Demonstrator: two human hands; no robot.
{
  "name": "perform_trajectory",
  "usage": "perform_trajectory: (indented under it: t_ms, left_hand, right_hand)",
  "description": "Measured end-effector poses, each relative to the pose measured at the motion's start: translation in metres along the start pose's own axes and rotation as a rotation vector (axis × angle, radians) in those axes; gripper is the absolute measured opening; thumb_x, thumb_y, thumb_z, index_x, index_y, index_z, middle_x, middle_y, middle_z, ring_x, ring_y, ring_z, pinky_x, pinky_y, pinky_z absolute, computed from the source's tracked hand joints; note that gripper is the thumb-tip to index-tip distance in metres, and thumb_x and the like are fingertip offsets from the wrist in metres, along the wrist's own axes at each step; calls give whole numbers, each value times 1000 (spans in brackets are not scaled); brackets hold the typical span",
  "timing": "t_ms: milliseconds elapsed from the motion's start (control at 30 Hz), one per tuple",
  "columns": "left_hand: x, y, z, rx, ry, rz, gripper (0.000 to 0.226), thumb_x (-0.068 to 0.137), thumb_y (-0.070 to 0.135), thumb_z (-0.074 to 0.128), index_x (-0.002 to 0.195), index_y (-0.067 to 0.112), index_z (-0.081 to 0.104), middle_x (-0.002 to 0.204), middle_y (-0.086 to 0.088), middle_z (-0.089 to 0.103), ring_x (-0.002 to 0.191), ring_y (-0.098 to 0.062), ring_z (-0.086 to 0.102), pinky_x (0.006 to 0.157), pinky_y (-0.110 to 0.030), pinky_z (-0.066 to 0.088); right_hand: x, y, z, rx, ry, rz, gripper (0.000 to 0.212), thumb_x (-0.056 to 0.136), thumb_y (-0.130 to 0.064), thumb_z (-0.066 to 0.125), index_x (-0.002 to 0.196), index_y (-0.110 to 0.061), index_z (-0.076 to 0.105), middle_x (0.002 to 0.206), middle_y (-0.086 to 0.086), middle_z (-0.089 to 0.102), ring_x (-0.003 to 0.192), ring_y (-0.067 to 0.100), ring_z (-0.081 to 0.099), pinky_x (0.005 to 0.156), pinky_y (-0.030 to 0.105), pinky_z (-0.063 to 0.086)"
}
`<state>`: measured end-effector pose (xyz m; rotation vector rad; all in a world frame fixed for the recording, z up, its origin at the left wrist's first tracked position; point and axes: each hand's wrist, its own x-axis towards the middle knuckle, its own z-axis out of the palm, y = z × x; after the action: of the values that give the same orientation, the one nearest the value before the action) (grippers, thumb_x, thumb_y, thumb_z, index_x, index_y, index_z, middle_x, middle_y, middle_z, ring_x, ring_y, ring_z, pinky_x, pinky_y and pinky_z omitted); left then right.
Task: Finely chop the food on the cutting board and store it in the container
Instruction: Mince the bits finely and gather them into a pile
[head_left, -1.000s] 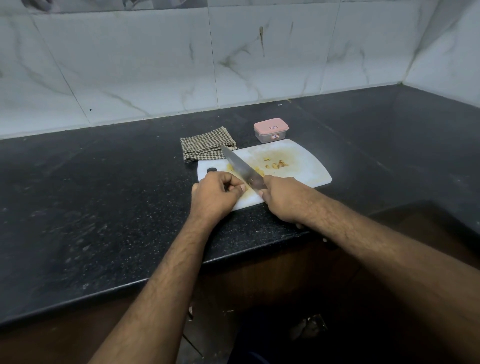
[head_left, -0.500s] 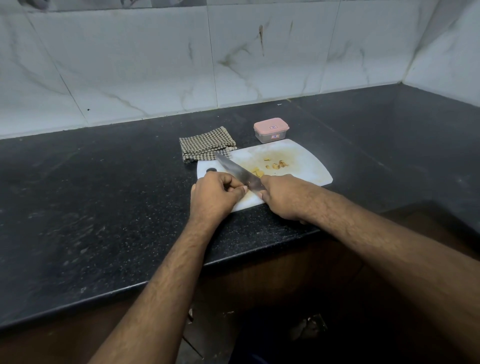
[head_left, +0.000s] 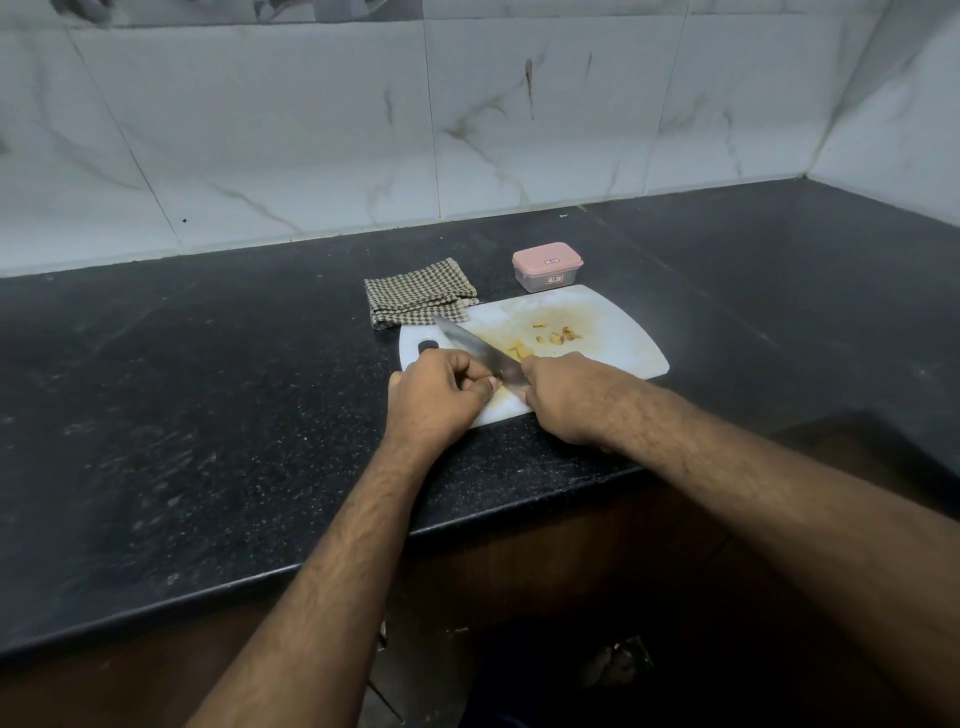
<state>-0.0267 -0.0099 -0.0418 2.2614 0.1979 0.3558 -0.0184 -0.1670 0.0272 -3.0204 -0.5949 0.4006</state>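
- Head view: right hand wrapped round the handle of the knife; blade angled across the cutting board.
- Left hand: fingers curled, tips at the blade; what they pinch is hidden.
- Food: yellow bits mid-board, more by the blade.
- Container: lidded, behind the board.
- Cloth: folded, left of the container.
- Step: chopping. Next likely calls for finer cuts, then lid off.

One white plastic cutting board, one steel-bladed knife, one pink-lidded clear plastic container, one checked folded cloth, roughly six small yellow food pieces, two hands.
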Motion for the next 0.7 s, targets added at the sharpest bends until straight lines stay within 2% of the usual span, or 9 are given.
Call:
perform_trajectory:
  t_ms: [67,233,400,533,700]
  left_hand:
    - [-1,1,-1,40,0,-6,18,89,33,75,74,25,70,71,15,69,78,-5,65,107,-47,39]
    - [-1,3,-2,56,-5,-18,18,88,34,76,72,27,69,70,16,68,76,-5,65,106,-46,41]
    - [-2,2,-1,8,2,-25,18,84,38,79,71,29,70,64,18,66,73,-6,64,98,-51,51]
    - [-2,4,-1,7,12,-32,14,82,37,79,72,33,70,65,24,66,74,-4,65,96,-48,53]
    - [0,3,-1,20,13,-32,10,81,38,80,76,35,72,60,25,63,74,-5,63,97,-49,52]
  right_hand:
    - [1,-3,6,10,39,15,37,105,-24,46,141,-20,43,99,2,49,89,19,53,74,31,45]
    - [0,-4,16,50,117,41,31,103,-20,47,134,-17,47,85,1,46,83,21,53,70,33,44]
    - [0,-3,12,51,83,43,36,104,-24,47,140,-23,45,101,4,52,89,20,52,75,32,44]
    - [2,-4,6,30,39,37,39,104,-24,48,143,-25,44,121,7,59,93,19,51,80,32,45]
    - [0,-3,3,32,11,33,43,104,-21,47,146,-26,41,125,7,58,92,18,49,79,30,43]
